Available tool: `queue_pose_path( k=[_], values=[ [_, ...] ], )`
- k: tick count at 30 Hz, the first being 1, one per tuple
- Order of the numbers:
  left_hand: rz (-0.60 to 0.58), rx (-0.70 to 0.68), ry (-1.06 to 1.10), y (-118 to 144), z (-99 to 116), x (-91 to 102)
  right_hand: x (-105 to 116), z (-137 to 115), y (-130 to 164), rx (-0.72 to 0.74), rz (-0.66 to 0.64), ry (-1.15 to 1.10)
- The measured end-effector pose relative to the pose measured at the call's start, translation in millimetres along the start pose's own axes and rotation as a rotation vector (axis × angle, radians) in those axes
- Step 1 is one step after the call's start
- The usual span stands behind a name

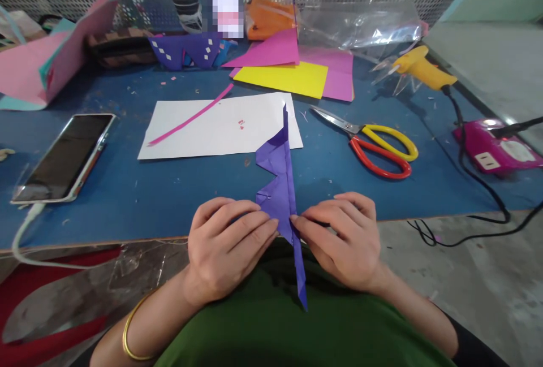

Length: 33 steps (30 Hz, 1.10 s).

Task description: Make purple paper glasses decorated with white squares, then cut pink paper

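A purple paper cutout (278,200) with pointed teeth along its left side and a long folded strip on its right runs lengthwise away from me. Its near tail hangs past the table edge over my green top. My left hand (231,245) pinches the toothed part near the bottom. Directly across, my right hand (341,240) has its fingertips closed on the folded strip. The far tip of the cutout lies over a white sheet of paper (195,124), which bears a thin pink paper strip (190,116) and tiny pink scraps.
Scissors (354,129) with red and yellow handles lie to the right, near a yellow glue gun (424,67) and a magenta power strip (496,146). At left is a charging phone (65,158). Yellow paper (284,77) and a purple paper crown (186,50) are behind.
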<state>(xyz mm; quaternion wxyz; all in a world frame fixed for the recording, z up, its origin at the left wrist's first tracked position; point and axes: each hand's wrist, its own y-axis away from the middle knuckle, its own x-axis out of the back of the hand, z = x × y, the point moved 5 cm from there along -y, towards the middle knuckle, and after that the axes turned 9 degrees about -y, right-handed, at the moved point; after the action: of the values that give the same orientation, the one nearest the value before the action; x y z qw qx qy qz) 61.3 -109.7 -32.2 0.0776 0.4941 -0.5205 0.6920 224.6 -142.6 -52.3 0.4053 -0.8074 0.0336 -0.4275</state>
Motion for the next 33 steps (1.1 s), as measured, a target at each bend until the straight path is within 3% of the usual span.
queue_pose_path(
  k=[11, 21, 33],
  values=[
    [-0.056, 0.067, 0.058, -1, -4, -3.1, 2, 3, -7, -0.067, -0.033, -0.086],
    [-0.128, 0.279, 0.193, -5, -16, -6.3, 3, 6, -11, -0.239, -0.018, -0.177],
    [-0.155, 0.237, 0.216, -9, -15, -7.3, 4, 8, -11, -0.181, -0.06, -0.17]
  ],
)
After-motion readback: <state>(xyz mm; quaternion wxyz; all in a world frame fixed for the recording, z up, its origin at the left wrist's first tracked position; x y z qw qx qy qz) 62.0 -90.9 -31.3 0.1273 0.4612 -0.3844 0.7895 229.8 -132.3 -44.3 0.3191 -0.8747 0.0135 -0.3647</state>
